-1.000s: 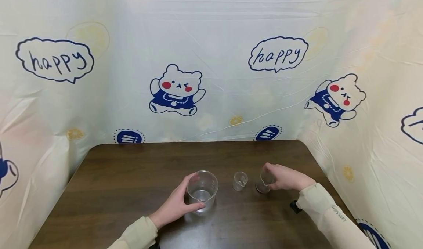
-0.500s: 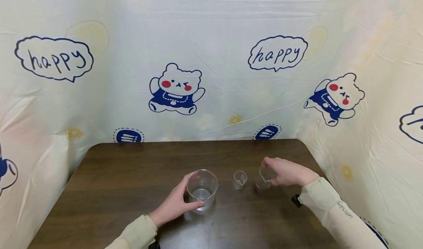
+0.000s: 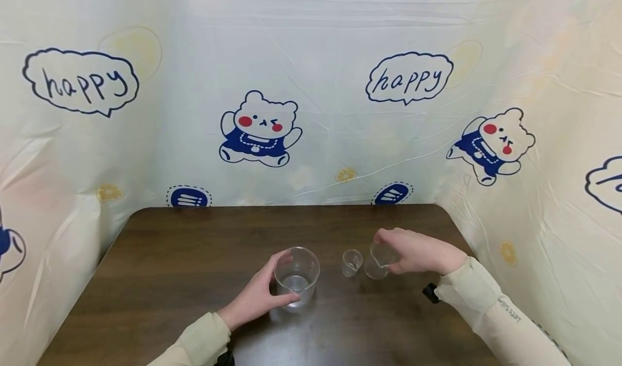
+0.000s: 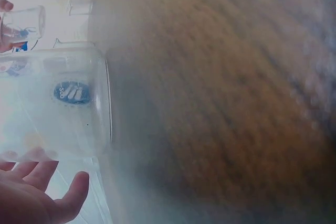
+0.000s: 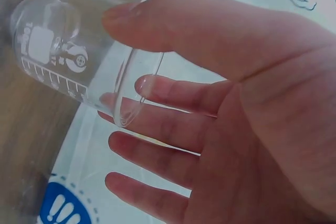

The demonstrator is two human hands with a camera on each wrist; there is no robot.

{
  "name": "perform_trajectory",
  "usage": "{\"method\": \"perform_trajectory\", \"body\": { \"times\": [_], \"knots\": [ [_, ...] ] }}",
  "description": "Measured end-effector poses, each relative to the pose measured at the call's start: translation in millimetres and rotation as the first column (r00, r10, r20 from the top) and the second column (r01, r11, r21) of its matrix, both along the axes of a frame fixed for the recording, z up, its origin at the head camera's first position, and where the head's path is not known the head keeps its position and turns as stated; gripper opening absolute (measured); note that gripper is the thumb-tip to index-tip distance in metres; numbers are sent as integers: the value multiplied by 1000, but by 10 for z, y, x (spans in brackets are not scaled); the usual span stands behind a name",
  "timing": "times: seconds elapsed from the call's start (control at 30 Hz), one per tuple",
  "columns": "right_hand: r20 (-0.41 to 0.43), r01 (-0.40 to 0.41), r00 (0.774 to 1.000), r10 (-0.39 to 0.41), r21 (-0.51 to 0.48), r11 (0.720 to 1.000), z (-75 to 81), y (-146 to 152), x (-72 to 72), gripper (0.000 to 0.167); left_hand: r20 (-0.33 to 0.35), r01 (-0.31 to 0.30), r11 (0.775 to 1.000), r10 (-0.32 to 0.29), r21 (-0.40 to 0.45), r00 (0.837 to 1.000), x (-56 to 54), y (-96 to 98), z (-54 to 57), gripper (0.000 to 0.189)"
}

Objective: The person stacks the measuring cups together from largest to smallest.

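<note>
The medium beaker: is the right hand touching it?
Touching. The right wrist view shows the medium beaker held in the right hand, between thumb and fingers.

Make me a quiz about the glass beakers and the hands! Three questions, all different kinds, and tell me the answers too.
1. True or false: the left hand is around the biggest beaker.

2. Fill in: the right hand holds the middle-sized beaker near its ____ (rim or base).

3. Pick one: in the head view, which sits between the other two?
A. biggest beaker
B. smallest beaker
C. middle-sized beaker

Key: 1. True. 2. Rim. 3. B.
</note>
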State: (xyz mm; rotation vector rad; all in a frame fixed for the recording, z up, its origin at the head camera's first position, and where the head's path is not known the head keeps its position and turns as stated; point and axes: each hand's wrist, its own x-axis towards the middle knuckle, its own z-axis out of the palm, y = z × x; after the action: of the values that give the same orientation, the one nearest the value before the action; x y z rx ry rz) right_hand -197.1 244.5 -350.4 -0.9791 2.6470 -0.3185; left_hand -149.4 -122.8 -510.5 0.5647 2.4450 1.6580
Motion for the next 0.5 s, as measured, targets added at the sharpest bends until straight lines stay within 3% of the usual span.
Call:
{"method": "perform_trajectory", "body": {
  "times": [0.3,0.5],
  "knots": [
    [-87,-92,992,91,-7,996,176,-204,68,40,-13,-6,1000,6,-24,1000,-26,-14,-10,96],
    [-89,-118,989,119,13,993,254,-330,90,40,-20,-6,1000,6,-28,1000,-9,-15,-15,95]
  ]
}}
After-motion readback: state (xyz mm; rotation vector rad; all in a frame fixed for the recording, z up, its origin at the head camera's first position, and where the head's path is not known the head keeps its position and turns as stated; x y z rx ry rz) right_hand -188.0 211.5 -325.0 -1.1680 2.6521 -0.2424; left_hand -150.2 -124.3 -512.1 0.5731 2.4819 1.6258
